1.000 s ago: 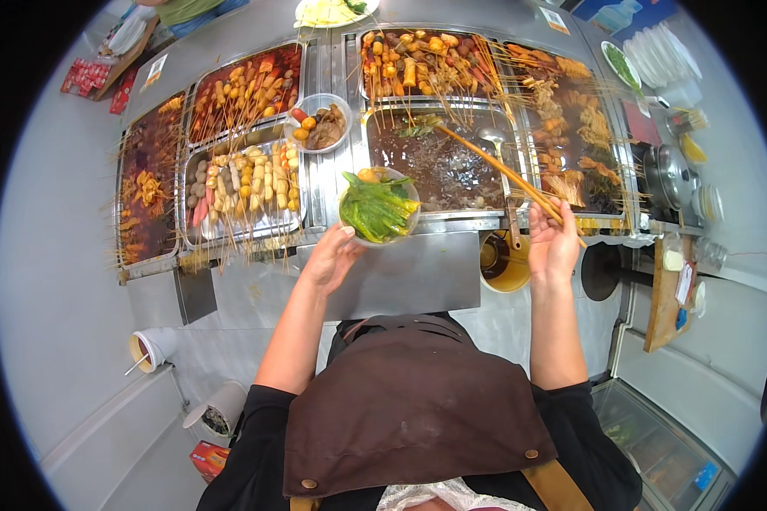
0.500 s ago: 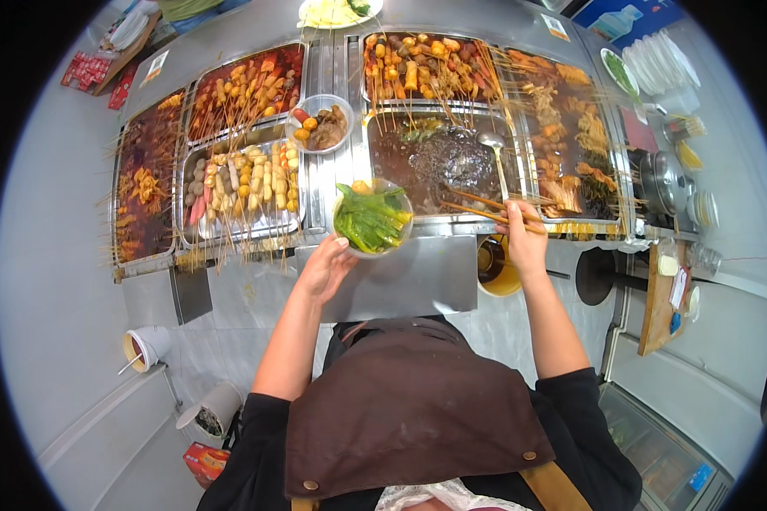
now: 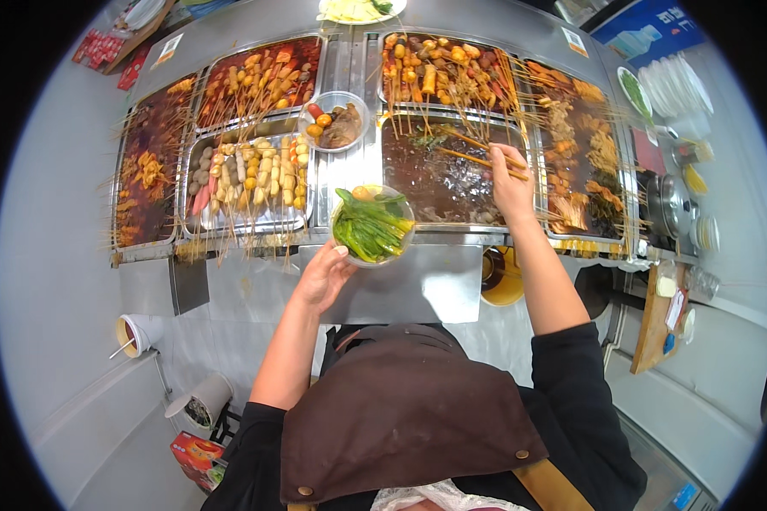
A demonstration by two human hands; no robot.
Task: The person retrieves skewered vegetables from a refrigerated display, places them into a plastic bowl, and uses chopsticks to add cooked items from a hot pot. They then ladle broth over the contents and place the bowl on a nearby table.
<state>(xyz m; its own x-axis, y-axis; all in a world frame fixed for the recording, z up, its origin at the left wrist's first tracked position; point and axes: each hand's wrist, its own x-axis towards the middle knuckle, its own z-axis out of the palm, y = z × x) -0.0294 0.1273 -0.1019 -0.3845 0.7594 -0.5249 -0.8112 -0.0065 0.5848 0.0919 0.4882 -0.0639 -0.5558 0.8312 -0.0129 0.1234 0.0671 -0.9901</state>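
My left hand (image 3: 322, 277) holds a clear round plastic bowl (image 3: 387, 258) by its near left side. Glossy green leafy vegetables (image 3: 375, 226) fill the bowl, with a pale yellow round piece at its far edge. Long wooden chopsticks (image 3: 477, 158) are gripped in my right hand (image 3: 513, 183), which is over the right side of a steel pan of dark broth (image 3: 452, 192). Their tips point left, close to a small clump of greens (image 3: 430, 139) in the far left part of the broth.
A second clear bowl (image 3: 347, 140) with food stands between the pans. Skewers fill pans of red broth (image 3: 264, 77), a pan of pale skewers (image 3: 251, 175) and the right-hand pan (image 3: 579, 153). White plates (image 3: 675, 85) and a lidded metal pot (image 3: 671, 204) stand at right.
My right hand and the chopsticks have moved farther over the broth, tips nearer the greens. The bubbling has lessened and the ladle no longer shows. My left hand keeps the bowl nearly in place.
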